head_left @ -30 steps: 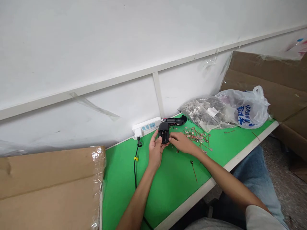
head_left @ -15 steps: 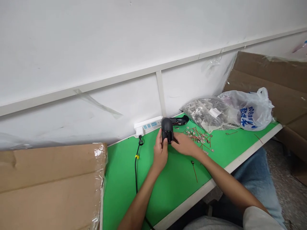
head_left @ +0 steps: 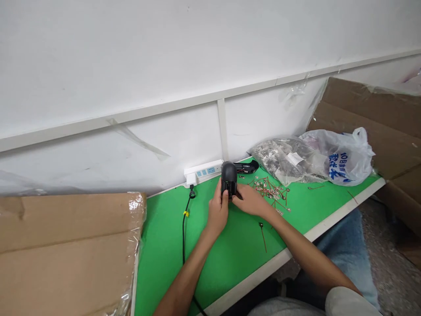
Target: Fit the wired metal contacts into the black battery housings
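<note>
Since the left hand (head_left: 217,211) grips the black plastic housing (head_left: 229,179) upright, fingers clamped around it, the right hand (head_left: 250,200) meets its base from 4 o'clock, fingers together, grip unclear.

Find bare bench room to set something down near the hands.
Green bench top shows widest between the left forearm and right forearm, in front of the black housing, and left of the black cable. Another patch lies right of the copper-wired parts, before the white plastic bag. Crowded: the copper-wired parts and behind the housing, by the power strip.

Left hand (head_left: 217,210) and right hand (head_left: 250,199) hold a black casing (head_left: 229,177).
</note>
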Tool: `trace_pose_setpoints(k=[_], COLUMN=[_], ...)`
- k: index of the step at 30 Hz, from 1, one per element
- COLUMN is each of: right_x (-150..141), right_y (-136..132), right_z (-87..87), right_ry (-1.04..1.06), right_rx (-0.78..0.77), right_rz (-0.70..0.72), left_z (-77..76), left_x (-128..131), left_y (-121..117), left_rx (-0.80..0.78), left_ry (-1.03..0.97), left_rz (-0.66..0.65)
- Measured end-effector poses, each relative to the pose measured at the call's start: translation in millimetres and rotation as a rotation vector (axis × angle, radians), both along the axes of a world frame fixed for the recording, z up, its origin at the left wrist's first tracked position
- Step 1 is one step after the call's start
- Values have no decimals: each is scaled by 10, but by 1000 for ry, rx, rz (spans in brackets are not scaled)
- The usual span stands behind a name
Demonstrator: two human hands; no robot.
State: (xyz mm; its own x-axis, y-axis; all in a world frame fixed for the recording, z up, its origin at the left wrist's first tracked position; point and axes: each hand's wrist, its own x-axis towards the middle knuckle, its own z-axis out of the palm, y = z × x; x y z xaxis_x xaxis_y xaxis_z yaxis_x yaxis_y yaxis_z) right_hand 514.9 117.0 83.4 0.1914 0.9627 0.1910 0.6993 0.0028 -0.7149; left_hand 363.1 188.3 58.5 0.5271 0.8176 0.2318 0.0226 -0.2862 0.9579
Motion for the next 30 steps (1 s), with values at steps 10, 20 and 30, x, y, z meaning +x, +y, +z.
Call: trace_pose_setpoints(k=[10,20,30], right_x=[44,211,125], right_y=[85,-104,-566], right_z=[-80,-100,-159], right_ry=[164,277,234], right_rx=[59,139,198], right_rz=[113,193,207], left_z=[-78,228,969], left_x=[30,78,-1640], left_y=[24,-329,-956], left_rx=[-88,-207,115], left_ry=[-58,-219,-604], left_rz=[81,66,1204])
